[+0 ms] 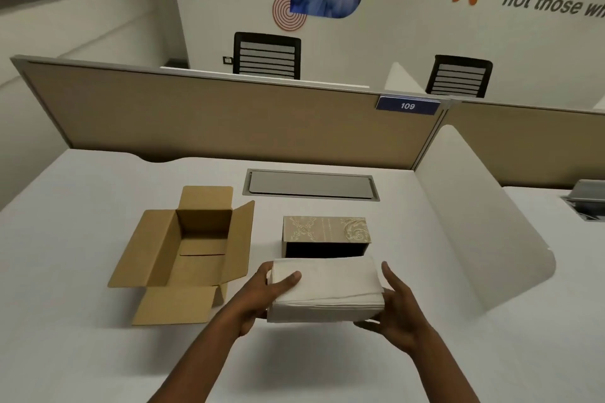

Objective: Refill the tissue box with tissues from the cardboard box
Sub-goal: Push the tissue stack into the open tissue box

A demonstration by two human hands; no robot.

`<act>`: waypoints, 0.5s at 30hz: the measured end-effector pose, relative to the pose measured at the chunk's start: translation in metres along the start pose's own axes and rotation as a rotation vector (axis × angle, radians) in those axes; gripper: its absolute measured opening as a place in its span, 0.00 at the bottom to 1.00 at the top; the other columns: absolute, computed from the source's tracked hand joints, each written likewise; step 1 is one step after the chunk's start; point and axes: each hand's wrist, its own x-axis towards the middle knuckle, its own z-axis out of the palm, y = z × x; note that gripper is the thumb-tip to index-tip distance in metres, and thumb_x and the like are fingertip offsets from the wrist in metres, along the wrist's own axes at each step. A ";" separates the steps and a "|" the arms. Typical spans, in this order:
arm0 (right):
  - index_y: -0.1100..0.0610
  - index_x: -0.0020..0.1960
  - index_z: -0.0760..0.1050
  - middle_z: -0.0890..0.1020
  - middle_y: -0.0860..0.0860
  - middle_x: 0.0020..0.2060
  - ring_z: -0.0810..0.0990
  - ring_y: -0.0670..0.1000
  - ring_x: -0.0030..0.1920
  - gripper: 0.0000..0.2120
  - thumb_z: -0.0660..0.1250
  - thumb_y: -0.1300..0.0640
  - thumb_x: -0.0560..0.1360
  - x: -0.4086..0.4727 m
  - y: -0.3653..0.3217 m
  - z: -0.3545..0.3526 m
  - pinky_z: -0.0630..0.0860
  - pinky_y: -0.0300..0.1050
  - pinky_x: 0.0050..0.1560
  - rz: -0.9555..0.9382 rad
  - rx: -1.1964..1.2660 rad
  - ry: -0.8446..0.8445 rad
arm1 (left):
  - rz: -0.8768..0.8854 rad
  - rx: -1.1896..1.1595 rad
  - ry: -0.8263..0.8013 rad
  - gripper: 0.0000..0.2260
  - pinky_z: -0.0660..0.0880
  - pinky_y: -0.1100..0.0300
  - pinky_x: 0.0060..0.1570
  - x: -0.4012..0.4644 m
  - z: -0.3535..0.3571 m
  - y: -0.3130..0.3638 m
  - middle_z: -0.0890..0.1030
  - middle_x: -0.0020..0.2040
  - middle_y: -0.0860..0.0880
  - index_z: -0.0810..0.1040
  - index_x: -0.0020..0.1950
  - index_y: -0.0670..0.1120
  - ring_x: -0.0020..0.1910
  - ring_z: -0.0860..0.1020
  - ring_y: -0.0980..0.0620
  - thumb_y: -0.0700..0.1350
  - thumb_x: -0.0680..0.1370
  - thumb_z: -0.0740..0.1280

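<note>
A stack of white tissues (330, 288) is held above the white desk between both hands. My left hand (265, 294) grips its left end, thumb on top. My right hand (396, 307) cups its right end from below and the side. Just behind the stack stands the tissue box (325, 229), tan with a pale ornamental pattern, lying on its side with a dark open face turned toward me. To the left sits the brown cardboard box (196, 245), all flaps folded out, its visible inside bare.
A grey cable hatch (311, 185) is set into the desk behind the tissue box. A tan partition (212, 121) closes the back, and a white curved divider (474, 213) bounds the right side. Two black chairs stand beyond the partition.
</note>
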 end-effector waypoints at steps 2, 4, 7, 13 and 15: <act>0.53 0.67 0.78 0.84 0.59 0.61 0.80 0.63 0.63 0.34 0.60 0.28 0.75 0.008 0.006 -0.010 0.77 0.63 0.63 0.064 -0.082 0.061 | -0.027 0.047 -0.028 0.41 0.83 0.53 0.46 0.010 0.007 -0.008 0.78 0.61 0.52 0.66 0.70 0.57 0.56 0.81 0.49 0.68 0.62 0.76; 0.52 0.69 0.75 0.83 0.58 0.61 0.81 0.62 0.61 0.30 0.61 0.32 0.78 0.016 0.014 -0.013 0.78 0.63 0.62 0.065 -0.142 0.132 | -0.037 0.085 -0.030 0.45 0.81 0.48 0.55 0.019 0.015 -0.018 0.77 0.63 0.51 0.65 0.73 0.56 0.58 0.79 0.49 0.69 0.61 0.76; 0.55 0.70 0.74 0.82 0.58 0.62 0.80 0.60 0.62 0.26 0.64 0.39 0.80 0.027 0.027 -0.017 0.76 0.64 0.66 0.026 -0.120 0.184 | -0.033 0.101 -0.009 0.55 0.72 0.44 0.68 0.029 0.026 -0.030 0.73 0.70 0.49 0.59 0.78 0.54 0.66 0.74 0.46 0.73 0.58 0.75; 0.57 0.73 0.70 0.79 0.57 0.65 0.77 0.58 0.64 0.25 0.62 0.44 0.82 0.037 0.054 -0.012 0.73 0.58 0.69 0.008 -0.044 0.258 | -0.060 0.111 0.151 0.49 0.67 0.45 0.72 0.039 0.047 -0.054 0.67 0.76 0.46 0.56 0.79 0.53 0.73 0.68 0.43 0.71 0.66 0.72; 0.58 0.73 0.70 0.78 0.58 0.66 0.77 0.58 0.65 0.25 0.61 0.44 0.82 0.041 0.060 -0.009 0.73 0.57 0.70 0.007 -0.053 0.284 | -0.068 0.158 0.250 0.44 0.68 0.48 0.71 0.042 0.050 -0.062 0.67 0.77 0.45 0.58 0.79 0.51 0.73 0.68 0.43 0.66 0.70 0.72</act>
